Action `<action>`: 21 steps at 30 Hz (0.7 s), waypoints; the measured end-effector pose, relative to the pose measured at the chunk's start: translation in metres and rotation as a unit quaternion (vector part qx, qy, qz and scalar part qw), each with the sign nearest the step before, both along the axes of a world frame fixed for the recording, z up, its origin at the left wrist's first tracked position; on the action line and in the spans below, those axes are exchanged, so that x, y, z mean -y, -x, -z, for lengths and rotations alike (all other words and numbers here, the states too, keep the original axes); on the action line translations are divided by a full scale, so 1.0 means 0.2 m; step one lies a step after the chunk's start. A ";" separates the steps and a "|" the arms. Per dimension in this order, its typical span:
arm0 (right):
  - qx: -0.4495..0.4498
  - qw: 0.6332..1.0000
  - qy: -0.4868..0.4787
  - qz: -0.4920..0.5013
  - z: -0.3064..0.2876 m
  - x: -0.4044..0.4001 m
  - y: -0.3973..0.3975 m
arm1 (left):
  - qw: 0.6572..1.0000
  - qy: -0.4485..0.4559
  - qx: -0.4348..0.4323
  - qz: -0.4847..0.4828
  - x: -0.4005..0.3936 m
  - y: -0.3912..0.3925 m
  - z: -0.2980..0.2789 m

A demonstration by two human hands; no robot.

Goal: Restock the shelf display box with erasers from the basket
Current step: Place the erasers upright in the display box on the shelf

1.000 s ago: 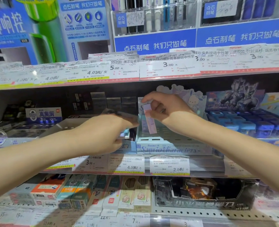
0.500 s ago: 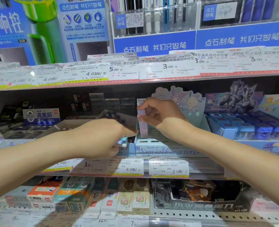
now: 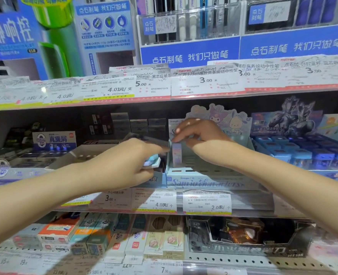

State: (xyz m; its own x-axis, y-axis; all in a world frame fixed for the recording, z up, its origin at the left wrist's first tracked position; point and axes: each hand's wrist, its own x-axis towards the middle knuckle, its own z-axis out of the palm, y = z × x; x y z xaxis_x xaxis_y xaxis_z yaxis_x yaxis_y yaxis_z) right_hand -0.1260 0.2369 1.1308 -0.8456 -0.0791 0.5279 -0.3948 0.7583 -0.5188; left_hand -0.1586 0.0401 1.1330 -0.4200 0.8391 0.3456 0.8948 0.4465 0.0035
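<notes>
Price tags front the display box, blue boxes just beside.

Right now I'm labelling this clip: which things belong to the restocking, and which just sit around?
Job:
right hand
upright eraser
pastel display box
left hand
spare erasers

Bystanders:
blue sharpener display
price tags
lower-shelf eraser boxes

1. Location type: retail shop, stationery aisle.
2. Evidence: tiered shelves carry printed price tags along each front edge, marked 2.0, 3.00, 4.0 and 5.00.
3. Evidence: blue brand banners with Chinese text sit below racked pens.
4. Evidence: boxed goods stand in a cartoon-character display box and in stacked cartons on the lower shelf.
</notes>
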 end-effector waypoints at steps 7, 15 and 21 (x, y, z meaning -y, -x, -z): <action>-0.030 0.990 0.122 -0.070 -0.07 0.06 -0.14 | 0.906 -0.259 0.335 -0.015 -0.04 -0.10 -0.05; 0.025 0.988 0.100 -0.118 -0.11 0.13 -0.23 | 0.731 -0.332 0.596 0.035 -0.09 -0.14 -0.04; 0.079 0.979 0.154 -0.111 -0.12 0.11 -0.22 | 0.697 -0.334 0.634 0.016 -0.12 -0.13 -0.03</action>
State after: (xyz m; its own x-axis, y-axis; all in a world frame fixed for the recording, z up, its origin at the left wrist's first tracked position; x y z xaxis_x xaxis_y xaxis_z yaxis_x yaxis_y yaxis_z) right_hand -0.0816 0.2156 1.1539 -0.8990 -0.1279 0.4189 -0.4278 0.4615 -0.7772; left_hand -0.1333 0.0636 1.1388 -0.7276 0.6853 0.0313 -0.0072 -0.0532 0.9986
